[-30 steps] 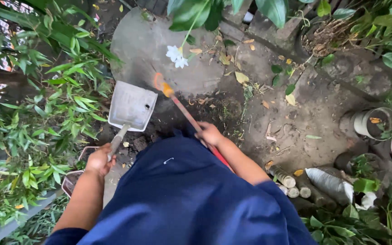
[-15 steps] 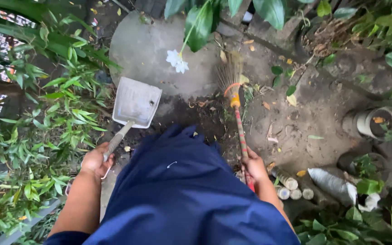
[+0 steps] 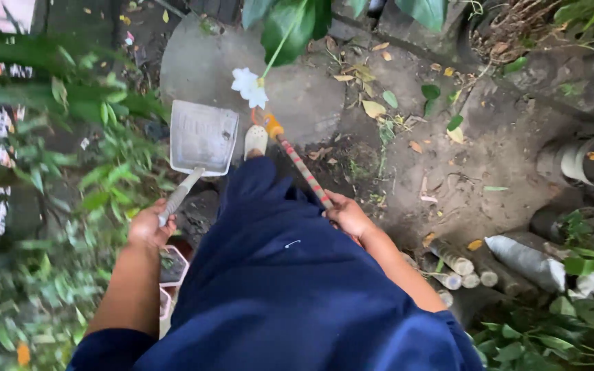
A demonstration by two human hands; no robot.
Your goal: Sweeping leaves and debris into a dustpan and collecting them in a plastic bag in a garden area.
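Sweeping is judged underway: the dustpan (image 3: 203, 137) is gripped by the left hand (image 3: 149, 227), the broom (image 3: 302, 167) by the right hand (image 3: 347, 216), and the fallen leaves (image 3: 372, 108) beyond must next be drawn toward the pan.

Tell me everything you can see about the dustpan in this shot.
The dustpan is a pale grey, squarish scoop, seemingly plastic, with raised side walls and a small dark speck inside. Its straight grey handle runs down-left into the left hand, which grips the end. The pan is held low over the round concrete slab, beside a white flower.
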